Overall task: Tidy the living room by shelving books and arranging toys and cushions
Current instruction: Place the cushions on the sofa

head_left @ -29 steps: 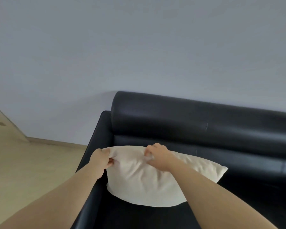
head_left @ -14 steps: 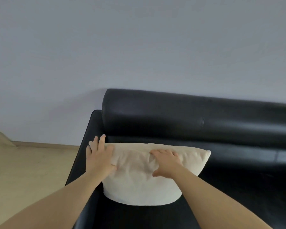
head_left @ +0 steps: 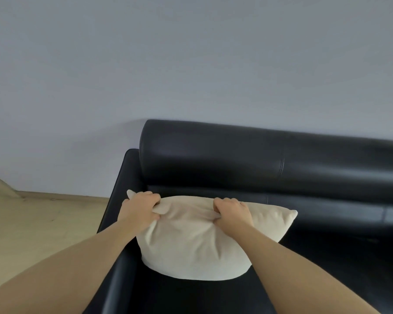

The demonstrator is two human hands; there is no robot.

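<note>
Two bare forearms (head_left: 82,264) reach from the near edge toward the left end of a black sofa (head_left: 338,245), where a person tidying a living room sets a cream cushion (head_left: 191,241) in place. The left hand (head_left: 141,209) bunches the cushion's upper left corner in curled fingers, with a tip of fabric poking out beyond the knuckles. The right hand (head_left: 233,214) grips a fold of the top edge nearer the middle, its fingers dug into the cloth. The cushion stands on the seat (head_left: 191,295), with its left side by the armrest (head_left: 129,171) and its top edge toward the backrest (head_left: 213,159).

The step looks like plumping and squaring the cushion in the corner. Done well, both hands would draw the top edge up and apart evenly so the filling spreads. They would then ease it back to lean on the backrest and release together. Nothing props the right side, so an uneven release could let it slump that way. The soft cover creases deeply under both grips and would want smoothing afterwards.

The fingertips are buried in fabric. The left forearm covers the cushion's lower left, and its back face is out of sight, so contact with the backrest cannot be told. The sofa runs out of frame to the right. Beyond it are only pale floor (head_left: 43,223) and bare wall (head_left: 191,64), with no books, toys or shelves in view.
</note>
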